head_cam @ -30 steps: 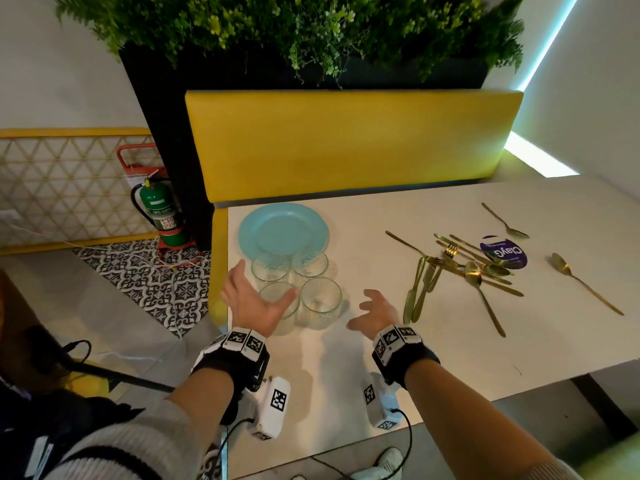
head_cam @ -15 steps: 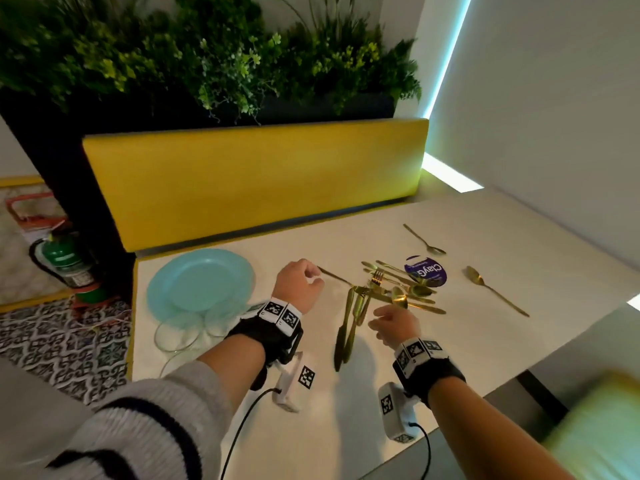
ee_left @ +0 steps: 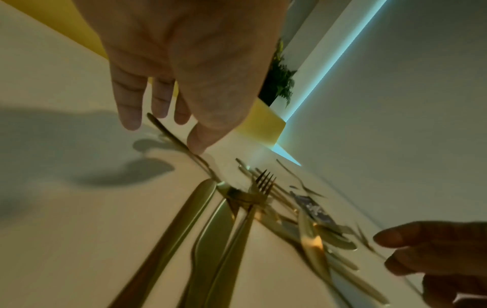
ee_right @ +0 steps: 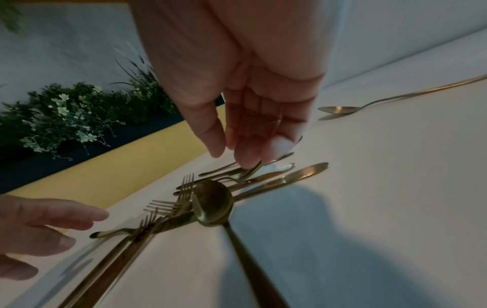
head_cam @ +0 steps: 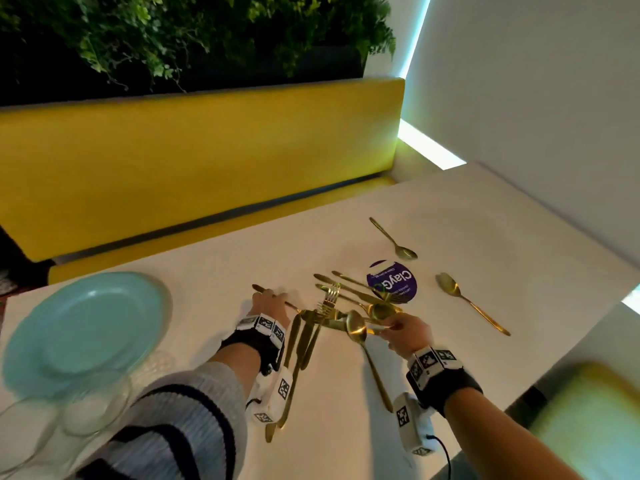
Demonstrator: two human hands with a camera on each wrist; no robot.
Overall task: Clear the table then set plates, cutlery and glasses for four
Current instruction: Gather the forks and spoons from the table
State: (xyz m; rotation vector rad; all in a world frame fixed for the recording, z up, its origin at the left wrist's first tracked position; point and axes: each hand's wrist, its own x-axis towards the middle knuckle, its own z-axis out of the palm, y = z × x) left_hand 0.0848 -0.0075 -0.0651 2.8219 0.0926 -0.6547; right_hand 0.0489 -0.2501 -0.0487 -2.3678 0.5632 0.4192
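Head view: gold cutlery pile [head_cam: 332,320] lies between both hands. Left hand [head_cam: 270,304] touches one handle [ee_left: 168,133], fingers extended; right hand [head_cam: 407,332] pinches a piece. Beyond, two lone spoons [head_cam: 394,240]; one blue plate [head_cam: 83,327].

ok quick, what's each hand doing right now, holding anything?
Left hand: fingers reaching down onto a gold utensil handle, thumb touching it; no closed grip yet.
Right hand: fingertips pinching a piece in the gold cutlery pile.
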